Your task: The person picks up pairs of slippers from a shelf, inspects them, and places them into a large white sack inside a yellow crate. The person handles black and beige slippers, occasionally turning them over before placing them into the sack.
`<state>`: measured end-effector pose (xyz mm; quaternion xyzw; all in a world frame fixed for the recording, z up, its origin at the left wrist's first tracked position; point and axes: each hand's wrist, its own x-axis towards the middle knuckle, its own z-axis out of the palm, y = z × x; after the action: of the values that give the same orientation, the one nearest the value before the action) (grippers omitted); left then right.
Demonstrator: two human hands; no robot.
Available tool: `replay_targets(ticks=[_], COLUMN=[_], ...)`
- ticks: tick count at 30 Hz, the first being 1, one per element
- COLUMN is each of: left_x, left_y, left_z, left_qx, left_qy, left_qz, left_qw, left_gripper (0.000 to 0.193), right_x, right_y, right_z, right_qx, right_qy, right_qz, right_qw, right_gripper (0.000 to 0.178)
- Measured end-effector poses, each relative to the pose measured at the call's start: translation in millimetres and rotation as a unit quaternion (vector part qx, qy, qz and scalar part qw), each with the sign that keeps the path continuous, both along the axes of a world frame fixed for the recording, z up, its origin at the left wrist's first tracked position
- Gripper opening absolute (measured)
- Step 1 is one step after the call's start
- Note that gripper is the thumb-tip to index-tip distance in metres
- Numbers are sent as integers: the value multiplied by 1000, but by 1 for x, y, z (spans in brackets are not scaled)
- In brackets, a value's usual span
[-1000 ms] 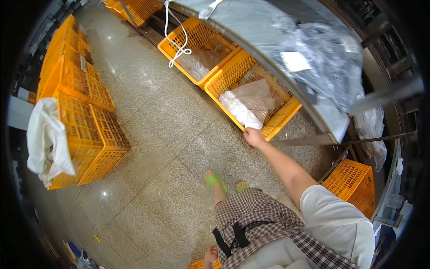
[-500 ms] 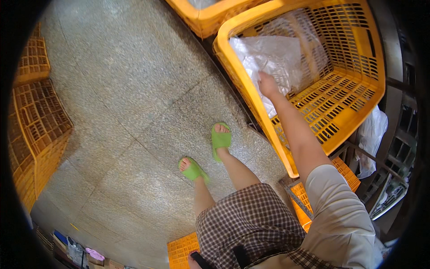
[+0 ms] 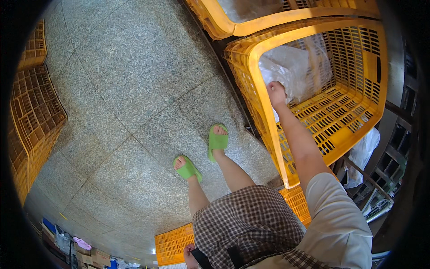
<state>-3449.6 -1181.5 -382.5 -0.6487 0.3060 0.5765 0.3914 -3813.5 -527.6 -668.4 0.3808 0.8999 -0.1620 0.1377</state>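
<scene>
My right hand (image 3: 277, 93) reaches into a yellow slatted plastic crate (image 3: 256, 67) at the right. Its fingers are curled closed on a clear plastic bag (image 3: 289, 67), close beside the crate's left rim. The crumpled plastic lies against the inner wall, and a strip of it hangs below the hand. My left hand (image 3: 190, 258) is at the lower edge, next to a black strap by the checked apron (image 3: 248, 215). Only part of this hand shows, and its fingers are too small to read.
Another yellow crate (image 3: 228, 29) with clear plastic inside adjoins the first. Stacked crates (image 3: 38, 107) stand at the left. Orange crates (image 3: 174, 244) sit low beside my legs. A white plastic bag (image 3: 362, 159) hangs by a metal frame at right. Cardboard boxes (image 3: 101, 258) lie at lower left.
The view has shifted, bringing more of the second crate into sight. My right hand is nearer the crate's left rim, still closed on the plastic. More of my left hand shows.
</scene>
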Motion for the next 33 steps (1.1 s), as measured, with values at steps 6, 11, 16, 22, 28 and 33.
replay_targets(ticks=[6, 11, 16, 22, 28, 33], left_x=[-22, -85, -160, -272, -327, -307], left_y=[4, 8, -25, -2, 161, 307], left_z=[17, 51, 52, 111, 196, 221], left_qx=[-69, -90, -150, -140, 82, -20], left_qy=[-12, 102, 277, 508, 639, 821], left_qz=[-130, -258, -356, -517, -634, -432], left_qw=[989, 957, 880, 675, 427, 373], left_gripper=[21, 22, 24, 27, 39, 56], right_x=[-14, -14, 31, 100, 139, 152], right_y=[-45, -116, -123, -147, -199, -232], right_z=[180, 325, 385, 461, 521, 561], right_qx=[-29, -40, -128, -304, -523, -545], right_qy=[496, 519, 568, 587, 598, 579], right_qz=[-230, -204, -215, -275, -409, -278], right_qw=[837, 829, 784, 699, 450, 539], right_gripper=[23, 23, 21, 14, 14, 14])
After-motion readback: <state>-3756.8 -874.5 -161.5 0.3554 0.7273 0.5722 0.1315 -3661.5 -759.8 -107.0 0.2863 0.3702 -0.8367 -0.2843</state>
